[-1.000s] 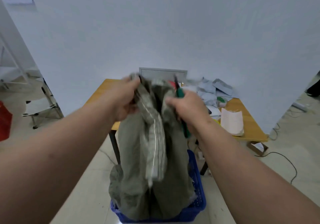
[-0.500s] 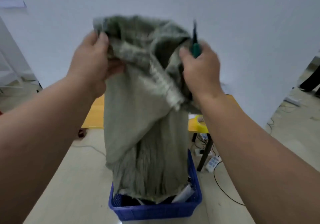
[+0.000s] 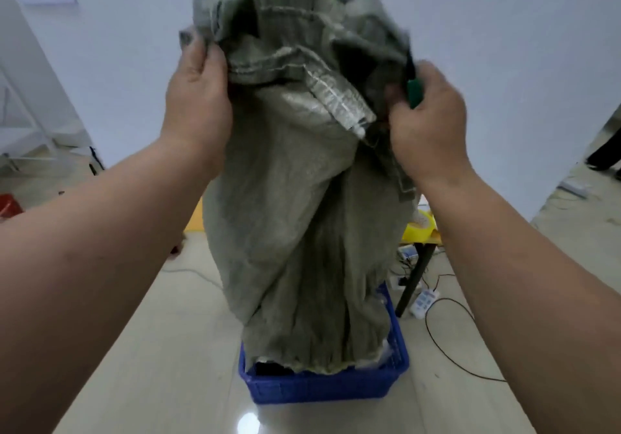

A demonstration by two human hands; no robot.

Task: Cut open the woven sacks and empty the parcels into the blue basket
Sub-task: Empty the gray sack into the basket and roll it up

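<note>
Tiled floor [image 3: 141, 349] surrounds blue basket [image 3: 322, 388]; both hands [image 3: 198, 104] [image 3: 428, 124] grip upended sack [image 3: 302, 225].

sack: grey-green woven sack [image 3: 295, 218] held upside down, its open end hanging into the blue basket [image 3: 322, 387] on the floor | hands: left hand [image 3: 198, 97] grips the bunched upper edge; right hand [image 3: 428, 121] grips the other side together with a green-handled tool [image 3: 414, 91] | basket: pale parcels [image 3: 386, 354] show under the sack's hem | behind: bench leg [image 3: 415, 279], power strip [image 3: 425, 302]
</note>
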